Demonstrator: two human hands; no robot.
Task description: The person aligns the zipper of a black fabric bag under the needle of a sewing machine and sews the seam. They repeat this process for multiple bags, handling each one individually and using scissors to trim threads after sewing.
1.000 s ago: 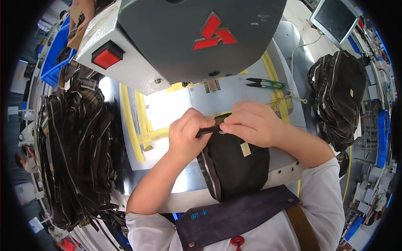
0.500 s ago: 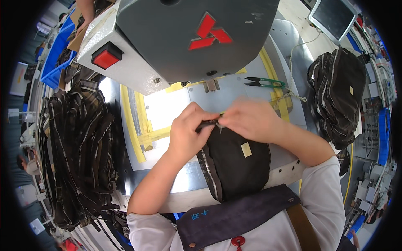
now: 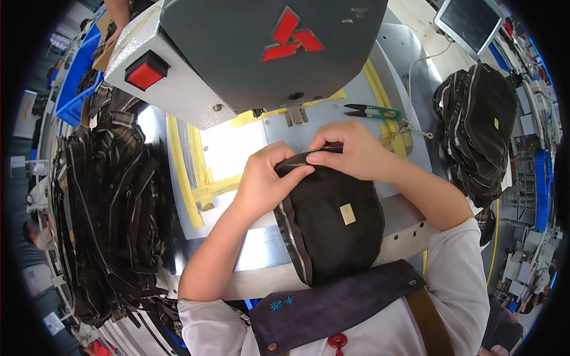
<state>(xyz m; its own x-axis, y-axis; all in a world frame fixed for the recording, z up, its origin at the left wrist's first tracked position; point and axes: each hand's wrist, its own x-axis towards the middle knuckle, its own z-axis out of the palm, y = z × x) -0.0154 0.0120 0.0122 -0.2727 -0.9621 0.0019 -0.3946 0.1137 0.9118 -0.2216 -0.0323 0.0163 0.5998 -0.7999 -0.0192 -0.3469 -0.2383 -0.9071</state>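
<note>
Metal-topped worktop (image 3: pixel 258 252) at frame centre carries the dark pouch (image 3: pixel 329 234), long axis running from the fingers (image 3: pixel 301 172) toward the lower edge, its zippered upper end (image 3: pixel 295 164) pinched by left hand (image 3: pixel 265 183) and right hand (image 3: pixel 353 153), neither nearer.

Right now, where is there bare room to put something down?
One bare patch is on the shiny plate, between the yellow tape and the left hand. A smaller one lies between the metal foot and the green snips. Crowded: the middle, where that hand and the right hand pinch the dark pouch, plus the pouch heap at left and the pouch stack at right.
</note>
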